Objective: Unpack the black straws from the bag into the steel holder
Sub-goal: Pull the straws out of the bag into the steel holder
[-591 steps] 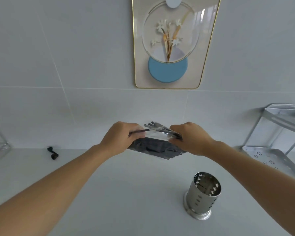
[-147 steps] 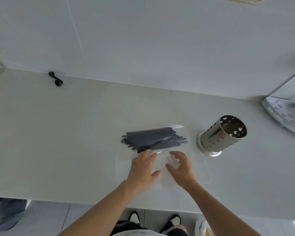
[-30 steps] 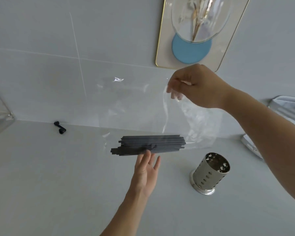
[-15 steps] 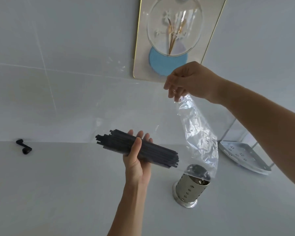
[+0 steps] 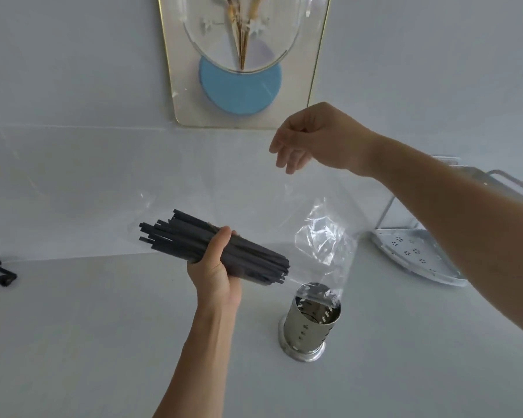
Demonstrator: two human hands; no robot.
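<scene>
My left hand (image 5: 215,276) grips a bundle of black straws (image 5: 254,254) around its middle and holds it above the counter, tilted down to the right. The straws' lower ends point toward the perforated steel holder (image 5: 308,330), which stands upright on the counter just below and to the right. My right hand (image 5: 317,140) hovers higher up, fingers loosely apart with nothing clearly pinched. The clear plastic bag (image 5: 325,239) hangs crumpled below that hand. Its lower edge rests on the holder's rim. A faint film also shows left of the straws.
A white perforated corner rack (image 5: 411,254) stands at the right against the wall. A small black object (image 5: 2,273) lies at the far left of the grey counter (image 5: 103,342). A framed flower picture (image 5: 242,86) hangs on the wall.
My left hand has closed around the straws and tilted them toward the holder. My right hand's fingers have opened, and the bag has dropped lower onto the holder's rim.
</scene>
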